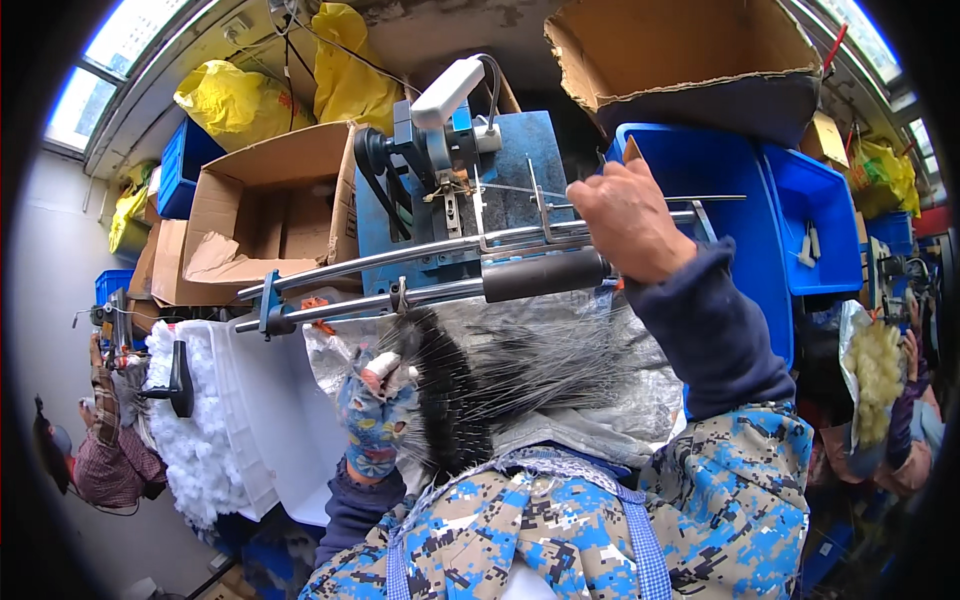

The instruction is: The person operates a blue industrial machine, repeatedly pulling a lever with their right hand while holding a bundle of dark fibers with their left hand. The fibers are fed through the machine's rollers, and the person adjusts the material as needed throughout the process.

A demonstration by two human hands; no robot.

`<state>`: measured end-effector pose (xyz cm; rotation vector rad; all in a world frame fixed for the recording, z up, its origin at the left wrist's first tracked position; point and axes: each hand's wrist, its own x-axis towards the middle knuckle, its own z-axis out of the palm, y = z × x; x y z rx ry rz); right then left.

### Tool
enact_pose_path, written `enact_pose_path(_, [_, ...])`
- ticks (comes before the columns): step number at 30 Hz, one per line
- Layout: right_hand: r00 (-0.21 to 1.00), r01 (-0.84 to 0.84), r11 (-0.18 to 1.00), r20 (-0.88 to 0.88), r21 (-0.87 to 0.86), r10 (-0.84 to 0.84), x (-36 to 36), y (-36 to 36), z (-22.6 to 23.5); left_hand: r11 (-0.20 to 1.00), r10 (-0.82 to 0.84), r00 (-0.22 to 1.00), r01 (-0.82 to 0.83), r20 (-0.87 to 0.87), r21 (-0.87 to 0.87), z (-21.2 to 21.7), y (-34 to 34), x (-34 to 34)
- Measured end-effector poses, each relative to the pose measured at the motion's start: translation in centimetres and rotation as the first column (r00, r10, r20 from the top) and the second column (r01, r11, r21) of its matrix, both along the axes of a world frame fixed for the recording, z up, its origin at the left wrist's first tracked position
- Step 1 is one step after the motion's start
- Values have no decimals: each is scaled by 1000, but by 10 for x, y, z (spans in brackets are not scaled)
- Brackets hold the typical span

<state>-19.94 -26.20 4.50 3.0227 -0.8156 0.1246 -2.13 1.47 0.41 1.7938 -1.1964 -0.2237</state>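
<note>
My left hand (376, 410), in a blue patterned glove with pale wrapping on the fingertips, is curled at the left edge of a long dark bundle of bristles (445, 390). What lies inside its fingers is hidden. More loose, thin dark bristles (550, 365) fan out to the right over a silver sheet (655, 350) across my lap. Bare and closed, my right hand (628, 215) is raised at the right end of the machine (520, 150), beside its metal rails (400, 262). Thin rods show on either side of that fist, but its grip is covered by the fingers.
An open cardboard box (290, 200) stands left of the machine. Blue bins (735, 260) are at the right, below a large carton (690, 50). A white tub (290, 400) and white fluffy fibre (195, 430) lie left. Other people (115, 465) work at both sides.
</note>
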Motion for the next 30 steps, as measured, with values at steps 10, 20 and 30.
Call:
enact_pose_path(10, [588,-692,283,746,664,-313,30,113,-6,959,-275,961,271,-42,-79,14,-41,-33])
enact_pose_path(20, [544,-305,932,839,194,3,29,-7,7,825,-226,813,-134,537,549,-73,-3,47])
enact_pose_path(30, [959,111,994,260,16,-111,81,-24,-65,908,-160,942,24,294,418,-82,8,53])
